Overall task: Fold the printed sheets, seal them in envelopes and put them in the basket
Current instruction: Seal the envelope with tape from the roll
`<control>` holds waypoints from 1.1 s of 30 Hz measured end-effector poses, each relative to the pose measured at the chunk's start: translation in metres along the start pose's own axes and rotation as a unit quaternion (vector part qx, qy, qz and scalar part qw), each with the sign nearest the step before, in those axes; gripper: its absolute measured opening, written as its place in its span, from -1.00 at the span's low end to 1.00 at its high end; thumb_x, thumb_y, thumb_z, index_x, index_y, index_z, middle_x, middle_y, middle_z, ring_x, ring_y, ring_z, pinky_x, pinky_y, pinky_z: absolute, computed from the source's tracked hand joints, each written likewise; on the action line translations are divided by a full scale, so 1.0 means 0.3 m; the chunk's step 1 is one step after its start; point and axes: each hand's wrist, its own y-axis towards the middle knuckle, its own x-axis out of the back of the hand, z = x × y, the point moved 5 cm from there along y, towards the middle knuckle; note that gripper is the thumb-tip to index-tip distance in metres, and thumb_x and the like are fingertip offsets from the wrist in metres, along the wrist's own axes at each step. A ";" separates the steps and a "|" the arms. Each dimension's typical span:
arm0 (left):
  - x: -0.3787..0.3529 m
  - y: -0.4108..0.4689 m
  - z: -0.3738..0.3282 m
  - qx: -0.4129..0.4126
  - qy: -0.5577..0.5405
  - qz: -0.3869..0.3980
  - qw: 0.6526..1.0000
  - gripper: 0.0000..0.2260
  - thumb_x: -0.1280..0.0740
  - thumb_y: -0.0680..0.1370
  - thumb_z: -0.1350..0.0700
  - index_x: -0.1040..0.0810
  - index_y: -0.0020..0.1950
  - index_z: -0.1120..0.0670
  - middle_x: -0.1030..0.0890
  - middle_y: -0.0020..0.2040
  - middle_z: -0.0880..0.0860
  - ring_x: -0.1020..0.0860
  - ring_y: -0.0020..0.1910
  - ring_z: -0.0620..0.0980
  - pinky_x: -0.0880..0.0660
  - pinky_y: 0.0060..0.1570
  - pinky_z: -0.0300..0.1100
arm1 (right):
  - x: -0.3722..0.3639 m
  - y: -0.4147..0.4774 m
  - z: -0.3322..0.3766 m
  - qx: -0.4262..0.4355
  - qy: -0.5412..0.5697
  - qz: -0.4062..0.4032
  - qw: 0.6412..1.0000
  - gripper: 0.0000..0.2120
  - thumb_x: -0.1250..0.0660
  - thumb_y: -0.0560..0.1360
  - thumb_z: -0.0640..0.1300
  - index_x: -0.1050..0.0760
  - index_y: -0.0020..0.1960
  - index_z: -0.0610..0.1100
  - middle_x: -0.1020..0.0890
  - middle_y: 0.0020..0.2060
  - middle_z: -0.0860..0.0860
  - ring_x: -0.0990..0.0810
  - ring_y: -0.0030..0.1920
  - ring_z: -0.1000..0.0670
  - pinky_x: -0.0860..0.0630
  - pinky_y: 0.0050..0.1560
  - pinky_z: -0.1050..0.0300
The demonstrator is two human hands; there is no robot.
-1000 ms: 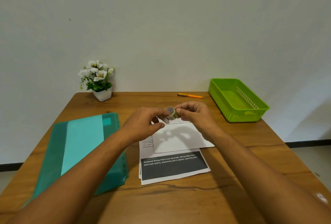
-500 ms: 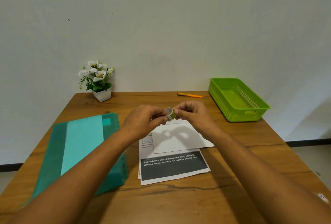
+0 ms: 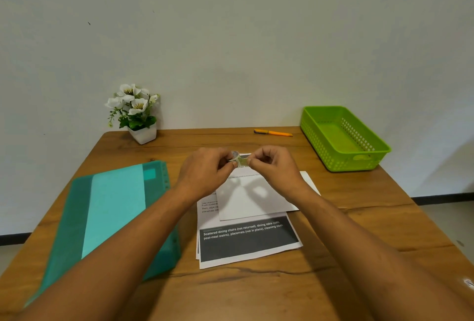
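Both hands meet above the middle of the surface point(image 3: 359, 218); the left hand point(image 3: 202, 174) pinches a small tape roll point(image 3: 235, 155) and the right hand point(image 3: 277, 169) pinches its free end, seemingly to draw off a sealing strip; directly beneath, at six o'clock from them, the white envelope point(image 3: 254, 197) rests on the printed sheets point(image 3: 246, 241), within easy reach; the green basket point(image 3: 384, 150) waits at two o'clock.

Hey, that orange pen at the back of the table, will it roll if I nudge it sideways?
The orange pen looks slim and round, lying flat on the wooden table, so a sideways nudge would probably roll it. Its dark left end may be a cap or clip that stops it early. Likely light and stiff to lift.
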 end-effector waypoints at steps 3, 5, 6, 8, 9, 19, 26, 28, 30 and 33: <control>-0.034 0.042 0.023 0.012 0.018 0.010 1.000 -0.80 -0.36 0.61 -0.11 -0.54 -0.19 -0.11 -0.49 -0.40 -0.16 -0.45 -0.38 -0.19 -0.25 -0.42 -0.18 | 0.044 0.013 -0.037 -0.026 0.025 -0.034 0.999 -0.89 -0.42 0.53 -0.28 -0.67 -0.15 -0.18 -0.67 -0.30 -0.03 -0.56 -0.28 0.11 -0.50 -0.24 0.24; -0.066 0.082 0.049 0.024 0.024 0.022 0.999 -0.81 -0.35 0.62 -0.11 -0.51 -0.19 -0.15 -0.48 -0.38 -0.19 -0.48 -0.35 -0.16 -0.31 -0.41 -0.17 | 0.079 0.025 -0.082 -0.055 0.035 -0.057 0.996 -0.91 -0.40 0.56 -0.25 -0.67 -0.10 -0.18 -0.71 -0.22 -0.10 -0.63 -0.23 0.05 -0.55 -0.20 0.15; -0.086 0.105 0.064 0.029 0.032 0.028 0.999 -0.83 -0.34 0.63 -0.11 -0.53 -0.15 -0.16 -0.50 -0.34 -0.19 -0.53 -0.30 -0.11 -0.39 -0.39 -0.16 | 0.092 0.031 -0.113 -0.075 0.035 -0.062 0.995 -0.90 -0.39 0.58 -0.24 -0.66 -0.07 -0.18 -0.72 -0.18 -0.11 -0.65 -0.20 0.03 -0.59 -0.17 0.11; -0.125 0.154 0.095 0.039 0.055 0.035 0.997 -0.87 -0.31 0.64 -0.11 -0.58 -0.05 -0.14 -0.57 -0.23 -0.15 -0.57 -0.22 -0.04 -0.47 -0.35 -0.14 | 0.104 0.031 -0.176 -0.110 0.036 -0.057 0.992 -0.90 -0.38 0.60 -0.24 -0.65 -0.07 -0.17 -0.72 -0.15 -0.09 -0.68 -0.18 0.02 -0.63 -0.15 0.11; -0.142 0.177 0.108 0.044 0.067 0.037 0.996 -0.88 -0.30 0.65 -0.10 -0.60 0.00 -0.12 -0.60 -0.18 -0.13 -0.56 -0.20 -0.04 -0.43 -0.36 -0.15 | 0.104 0.023 -0.207 -0.123 0.040 -0.053 0.990 -0.89 -0.38 0.60 -0.25 -0.65 -0.08 -0.16 -0.72 -0.16 -0.09 -0.68 -0.18 0.01 -0.65 -0.16 0.11; -0.288 0.399 0.233 0.090 0.132 0.064 0.985 -0.80 -0.21 0.67 -0.05 -0.60 0.11 -0.02 -0.66 -0.05 0.05 -0.59 -0.07 0.12 -0.45 -0.17 -0.07 | 0.097 -0.025 -0.355 -0.115 0.040 -0.089 0.989 -0.95 -0.49 0.52 -0.26 -0.67 -0.09 -0.15 -0.71 -0.22 -0.06 -0.65 -0.19 -0.03 -0.64 -0.08 0.04; -0.361 0.436 0.288 0.087 0.143 0.034 0.985 -0.80 -0.24 0.66 -0.04 -0.60 0.11 0.01 -0.67 -0.07 0.08 -0.59 -0.13 0.14 -0.42 -0.23 -0.08 | 0.097 -0.028 -0.358 -0.110 0.045 -0.087 0.989 -0.94 -0.50 0.51 -0.26 -0.67 -0.09 -0.12 -0.71 -0.21 0.00 -0.62 -0.20 0.09 -0.62 -0.13 0.19; -0.374 0.432 0.299 0.091 0.133 0.031 0.986 -0.81 -0.24 0.66 -0.03 -0.60 0.13 0.00 -0.67 -0.05 0.09 -0.61 -0.09 0.18 -0.42 -0.23 -0.08 | 0.097 -0.028 -0.359 -0.110 0.043 -0.088 0.989 -0.94 -0.50 0.51 -0.25 -0.67 -0.09 -0.12 -0.71 -0.21 0.00 -0.62 -0.20 0.11 -0.61 -0.14 0.21; -0.378 0.428 0.303 0.086 0.131 0.032 0.987 -0.81 -0.24 0.66 -0.03 -0.61 0.14 -0.01 -0.68 -0.04 0.10 -0.61 -0.07 0.20 -0.46 -0.21 -0.07 | 0.096 -0.028 -0.358 -0.110 0.045 -0.087 0.989 -0.94 -0.50 0.51 -0.25 -0.66 -0.09 -0.12 -0.71 -0.21 0.00 -0.62 -0.20 0.09 -0.61 -0.13 0.20; -0.369 0.427 0.306 0.087 0.121 0.047 0.988 -0.81 -0.25 0.67 -0.05 -0.63 0.16 -0.06 -0.69 0.00 0.09 -0.63 -0.02 0.20 -0.52 -0.16 -0.04 | 0.095 -0.027 -0.358 -0.112 0.054 -0.090 0.988 -0.92 -0.50 0.51 -0.27 -0.66 -0.11 -0.12 -0.70 -0.23 -0.02 -0.60 -0.22 0.06 -0.60 -0.13 0.15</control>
